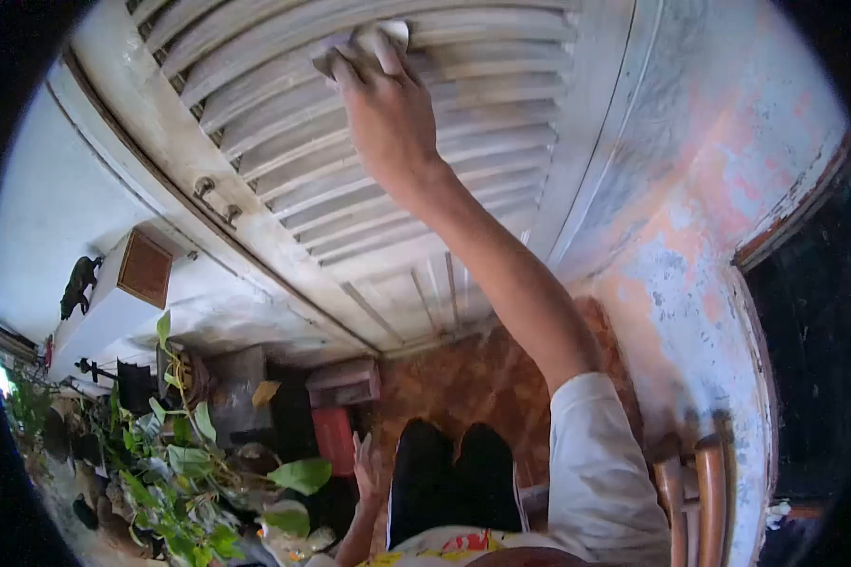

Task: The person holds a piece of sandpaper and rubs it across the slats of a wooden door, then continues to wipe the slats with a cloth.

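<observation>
While right arm stretches up toward 12 o'clock, right hand [383, 94] presses one pale cloth [380, 36] flat against louvred shutter [501, 142], fingers curled over it; left hand [367, 465] hangs open, empty, at 6 o'clock.

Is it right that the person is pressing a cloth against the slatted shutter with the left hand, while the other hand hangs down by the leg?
Not quite: the head view shows the right hand pressing the cloth on the slatted shutter; the left hand hangs low.
</observation>
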Tool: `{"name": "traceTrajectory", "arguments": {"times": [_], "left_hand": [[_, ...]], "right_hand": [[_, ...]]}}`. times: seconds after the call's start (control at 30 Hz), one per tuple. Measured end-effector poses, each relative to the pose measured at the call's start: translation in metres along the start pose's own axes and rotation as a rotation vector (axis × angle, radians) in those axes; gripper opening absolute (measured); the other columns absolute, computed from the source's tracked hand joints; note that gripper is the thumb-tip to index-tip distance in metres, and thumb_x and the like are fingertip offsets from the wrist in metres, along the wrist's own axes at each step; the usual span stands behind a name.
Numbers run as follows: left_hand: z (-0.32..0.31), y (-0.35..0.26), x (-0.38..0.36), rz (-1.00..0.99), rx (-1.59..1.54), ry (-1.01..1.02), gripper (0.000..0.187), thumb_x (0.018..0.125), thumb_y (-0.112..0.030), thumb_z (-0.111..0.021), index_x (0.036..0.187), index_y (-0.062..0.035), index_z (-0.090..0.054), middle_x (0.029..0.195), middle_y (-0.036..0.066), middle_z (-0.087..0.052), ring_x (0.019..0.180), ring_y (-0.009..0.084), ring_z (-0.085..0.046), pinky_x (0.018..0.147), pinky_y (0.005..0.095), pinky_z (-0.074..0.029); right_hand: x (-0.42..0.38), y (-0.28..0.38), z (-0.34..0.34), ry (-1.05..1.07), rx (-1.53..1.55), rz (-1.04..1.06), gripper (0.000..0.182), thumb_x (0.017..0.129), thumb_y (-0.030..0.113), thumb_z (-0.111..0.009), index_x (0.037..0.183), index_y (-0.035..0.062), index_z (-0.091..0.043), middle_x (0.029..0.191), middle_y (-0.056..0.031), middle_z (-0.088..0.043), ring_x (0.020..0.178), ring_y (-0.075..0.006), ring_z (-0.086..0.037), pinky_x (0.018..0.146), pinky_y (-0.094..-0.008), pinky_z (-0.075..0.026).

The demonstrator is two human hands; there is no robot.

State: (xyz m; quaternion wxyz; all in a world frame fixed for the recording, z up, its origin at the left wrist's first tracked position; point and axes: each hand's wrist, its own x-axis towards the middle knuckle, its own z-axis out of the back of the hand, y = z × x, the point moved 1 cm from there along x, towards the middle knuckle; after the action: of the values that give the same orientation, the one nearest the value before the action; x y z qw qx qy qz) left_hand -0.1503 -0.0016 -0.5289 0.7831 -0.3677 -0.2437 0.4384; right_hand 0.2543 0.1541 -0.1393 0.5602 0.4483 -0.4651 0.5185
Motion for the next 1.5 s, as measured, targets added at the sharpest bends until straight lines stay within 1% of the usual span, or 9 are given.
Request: {"name": "traceTrajectory", "arguments": {"times": [0.4,0.5,0.57,0.67,0.77,1.1,1.23,1.4,1.5], "left_hand": [[-0.016,0.073,-0.056,-0.126,0.141,0.007,0.049,0.103,-0.03,-0.04,0.134,0.0075,-0.047,0.135,0.038,-0.045,0.134,0.0553,-0.033,0.109,0.0565,-0.032],[-0.006,0.055,-0.057,0.048,-0.063,0.094,0.05,0.102,-0.032,-0.042,0.133,0.0078,-0.047,0.134,0.036,-0.048,0.134,0.0561,-0.033,0.108,0.0573,-0.033],[-0.022,0.101,-0.063,-0.234,0.415,-0.148,0.045,0.102,-0.034,-0.045,0.134,-0.0037,-0.056,0.141,0.036,-0.043,0.096,0.0338,-0.069,0.075,0.0383,-0.057],[-0.019,0.081,-0.064,-0.082,0.201,-0.098,0.046,0.102,-0.036,-0.047,0.132,-0.0046,-0.058,0.141,0.035,-0.044,0.097,0.0341,-0.068,0.072,0.0362,-0.056],[-0.017,0.054,-0.055,-0.471,0.371,-0.136,0.05,0.099,-0.032,-0.053,0.142,-0.0076,-0.046,0.141,0.032,-0.045,0.11,0.0438,-0.06,0.074,0.0394,-0.057],[0.002,0.033,-0.038,-0.36,0.309,-0.143,0.05,0.1,-0.031,-0.051,0.14,-0.0031,-0.046,0.141,0.034,-0.042,0.117,0.0476,-0.053,0.085,0.0436,-0.05],[-0.008,0.009,-0.032,-0.321,0.249,-0.144,0.05,0.1,-0.031,-0.049,0.139,-0.0011,-0.046,0.142,0.036,-0.041,0.12,0.0493,-0.049,0.089,0.0455,-0.047],[0.04,0.003,-0.035,-0.259,0.258,-0.142,0.05,0.1,-0.031,-0.048,0.138,0.0015,-0.045,0.142,0.037,-0.039,0.123,0.0515,-0.045,0.095,0.0479,-0.043],[0.063,0.002,-0.041,-0.2,0.252,-0.153,0.051,0.1,-0.031,-0.047,0.138,0.003,-0.045,0.142,0.038,-0.038,0.125,0.0528,-0.043,0.098,0.0493,-0.04]], "right_hand": [[-0.012,-0.076,0.037,-0.116,-0.195,-0.16,0.022,0.081,0.0,-0.06,0.103,0.0004,-0.066,0.105,-0.0197,-0.067,0.115,-0.037,-0.056,0.098,-0.0457,-0.048],[-0.008,-0.065,0.034,-0.169,-0.206,-0.197,0.021,0.086,0.003,-0.058,0.106,-0.0002,-0.064,0.11,-0.0221,-0.064,0.113,-0.039,-0.056,0.099,-0.0457,-0.046],[-0.008,-0.055,0.019,-0.15,-0.163,-0.281,0.033,0.083,-0.002,-0.055,0.114,0.0041,-0.066,0.113,-0.0195,-0.065,0.107,-0.0373,-0.059,0.092,-0.0466,-0.048],[-0.003,-0.017,-0.008,-0.155,-0.034,-0.18,0.03,0.082,0.002,-0.06,0.111,0.0031,-0.066,0.124,-0.0189,-0.058,0.114,-0.036,-0.056,0.093,-0.0425,-0.05],[0.0,-0.012,0.007,-0.044,-0.098,-0.075,0.032,0.081,0.0,-0.059,0.112,0.0038,-0.066,0.121,-0.0174,-0.061,0.118,-0.0361,-0.055,0.095,-0.0421,-0.05],[-0.011,-0.071,0.041,-0.054,-0.294,-0.346,0.042,0.088,-0.002,-0.052,0.13,-0.0017,-0.055,0.13,-0.0224,-0.058,0.126,-0.0488,-0.047,0.107,-0.0504,-0.042],[-0.01,0.005,0.003,0.009,0.162,-0.33,0.046,0.09,-0.003,-0.052,0.135,-0.0028,-0.047,0.137,-0.033,-0.045,0.126,-0.0489,-0.048,0.101,-0.0479,-0.049],[-0.013,-0.028,0.029,0.073,-0.069,-0.259,0.04,0.089,0.0,-0.056,0.129,-0.0009,-0.053,0.136,-0.0214,-0.05,0.124,-0.0417,-0.051,0.095,-0.0459,-0.052],[-0.009,-0.023,0.035,0.091,-0.176,-0.318,0.048,0.083,-0.006,-0.057,0.13,-0.0005,-0.056,0.135,-0.025,-0.053,0.126,-0.0436,-0.049,0.103,-0.0463,-0.048]]}}
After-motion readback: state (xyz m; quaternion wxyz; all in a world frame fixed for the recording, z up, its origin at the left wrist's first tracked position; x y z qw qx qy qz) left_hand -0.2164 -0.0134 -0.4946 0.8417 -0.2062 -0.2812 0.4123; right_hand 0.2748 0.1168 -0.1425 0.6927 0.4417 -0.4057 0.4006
